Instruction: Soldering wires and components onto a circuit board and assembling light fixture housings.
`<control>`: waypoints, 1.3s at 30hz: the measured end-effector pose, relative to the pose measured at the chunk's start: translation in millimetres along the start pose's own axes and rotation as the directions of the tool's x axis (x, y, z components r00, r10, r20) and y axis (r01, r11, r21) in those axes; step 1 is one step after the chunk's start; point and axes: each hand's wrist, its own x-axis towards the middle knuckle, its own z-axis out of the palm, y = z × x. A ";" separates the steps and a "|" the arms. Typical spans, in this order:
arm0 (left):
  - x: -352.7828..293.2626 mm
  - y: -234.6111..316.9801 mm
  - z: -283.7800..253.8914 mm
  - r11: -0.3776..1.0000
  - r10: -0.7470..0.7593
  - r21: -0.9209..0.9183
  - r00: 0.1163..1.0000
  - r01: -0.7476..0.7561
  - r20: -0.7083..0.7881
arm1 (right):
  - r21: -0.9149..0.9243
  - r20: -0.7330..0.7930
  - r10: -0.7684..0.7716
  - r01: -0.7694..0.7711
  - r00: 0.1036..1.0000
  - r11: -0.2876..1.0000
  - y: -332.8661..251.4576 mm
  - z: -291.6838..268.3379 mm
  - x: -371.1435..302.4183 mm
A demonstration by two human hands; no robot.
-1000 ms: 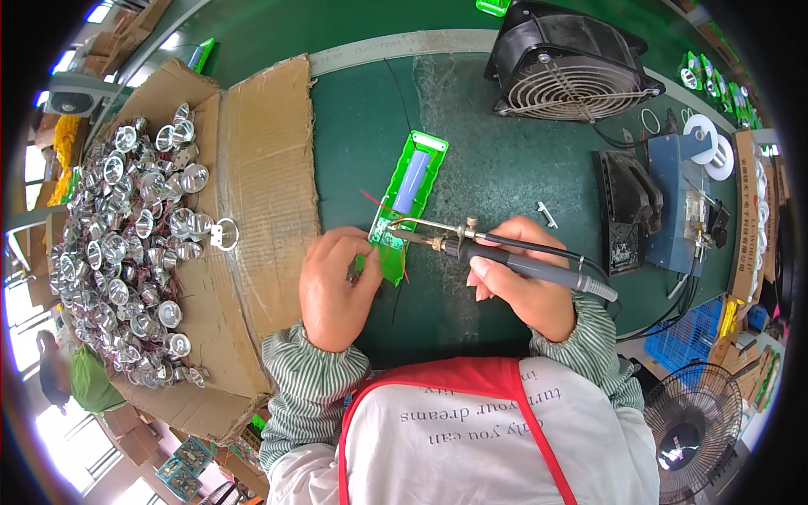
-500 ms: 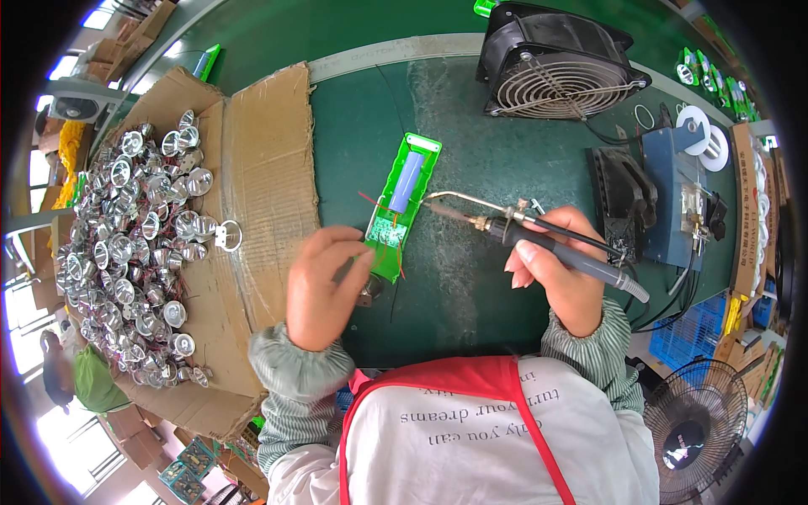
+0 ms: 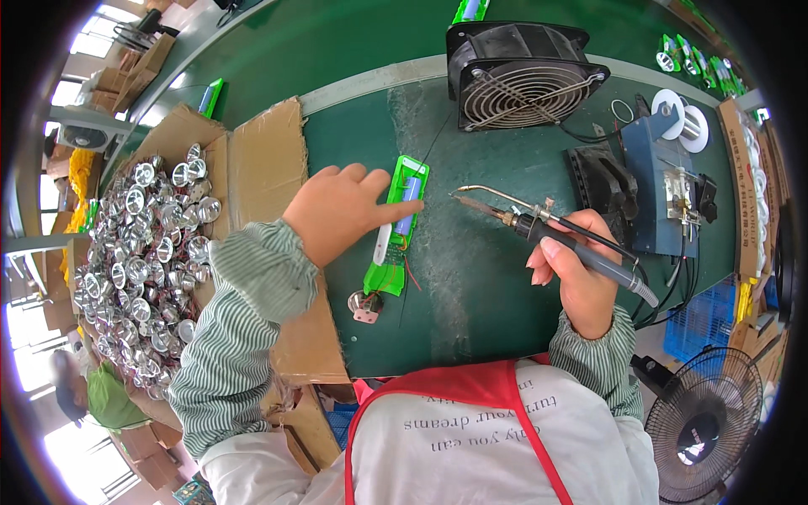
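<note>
A narrow green plastic housing (image 3: 385, 280) lies on the green bench, with a blue cylindrical battery (image 3: 409, 210) inside. Below the battery are a small circuit board and thin red and black wires. My left hand (image 3: 345, 210) grips the housing's upper left side, one finger stretched across the battery. A pale strip (image 3: 383, 244) shows just under that hand; what it is I cannot tell. A small silver lamp reflector (image 3: 365, 306) sits at the housing's near end. My right hand (image 3: 576, 269) is closed round a soldering iron (image 3: 581, 250) with a solder-feed tube, its tip apart from the housing.
Left of the housing, a cardboard box (image 3: 268, 160) holds many silver reflectors (image 3: 139, 269). A black box fan (image 3: 526, 84) stands at the back. To the right are a black iron stand (image 3: 602, 189), a blue solder feeder (image 3: 665, 198) with white spools, and a floor fan (image 3: 703, 429).
My left hand has moved from the circuit board end up and over the battery. The soldering iron has drawn away from the housing. The view has shifted, and the reflector now shows more fully.
</note>
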 end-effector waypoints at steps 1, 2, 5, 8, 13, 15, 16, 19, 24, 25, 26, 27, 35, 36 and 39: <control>3.6 2.3 -2.1 0.998 0.039 0.047 0.999 -0.038 -0.024 | -0.006 -0.012 0.006 -0.006 1.000 1.000 -1.6 -0.3 0.4; 9.9 5.3 -0.1 0.998 0.047 0.047 0.999 -0.046 -0.024 | -0.013 -0.028 0.014 -0.015 0.999 1.000 -1.0 -2.5 0.3; 18.9 10.2 8.9 0.990 0.112 0.088 0.992 -0.106 -0.063 | -0.010 -0.044 0.010 -0.010 0.999 1.000 0.4 -8.3 0.1; 9.8 6.9 17.7 0.971 0.196 0.173 0.967 -0.167 -0.164 | 0.023 -0.033 -0.002 0.002 0.999 1.000 -1.8 -10.1 -0.9; -19.5 32.5 29.1 0.963 -0.178 0.172 0.969 0.207 -0.173 | 0.034 -0.023 -0.017 0.018 1.000 0.999 -3.0 -7.8 -1.4; -26.9 50.3 27.6 0.943 -0.301 0.129 0.951 0.308 -0.072 | 0.039 -0.017 -0.027 0.027 1.000 0.999 -3.5 -6.8 -1.2; -30.2 56.5 25.8 0.929 -0.354 0.109 0.935 0.354 -0.023 | 0.054 -0.019 -0.033 0.034 0.999 0.998 -4.9 -4.7 -1.5; -31.6 74.5 17.0 0.867 -0.496 -0.027 0.867 0.498 0.053 | 0.061 -0.025 -0.050 0.051 0.998 0.997 -3.9 -2.0 -2.8; -37.4 81.1 11.6 0.808 -0.518 -0.425 0.836 0.409 -0.180 | -0.127 0.164 -0.245 0.267 0.956 0.955 -3.8 -17.0 2.7; -47.5 77.8 9.9 0.746 -0.523 -0.566 0.834 0.350 -0.175 | -0.089 0.191 -0.201 0.221 0.961 0.971 -10.7 -9.8 3.3; -52.6 75.1 21.5 0.767 -0.506 -0.593 0.800 0.247 -0.322 | 0.144 0.175 -0.107 0.082 0.979 0.986 -11.1 0.6 1.7; -58.1 72.8 30.0 0.782 -0.473 -0.600 0.785 0.165 -0.401 | 0.153 0.195 -0.152 0.123 0.969 0.980 -8.9 2.6 1.2; -27.4 75.7 9.8 0.411 -0.584 -0.902 0.798 0.133 -0.149 | 0.048 0.170 -0.107 0.100 0.980 0.994 -6.3 -4.8 -14.8; -28.3 75.0 10.2 0.334 -0.635 -0.918 0.771 0.216 -0.049 | 0.033 0.198 -0.099 0.094 0.975 0.995 -5.3 -1.7 -13.5; -41.7 59.0 63.7 0.178 -0.704 -0.944 0.706 0.279 0.076 | 0.074 0.229 -0.118 0.103 0.966 0.992 -2.6 8.9 -7.3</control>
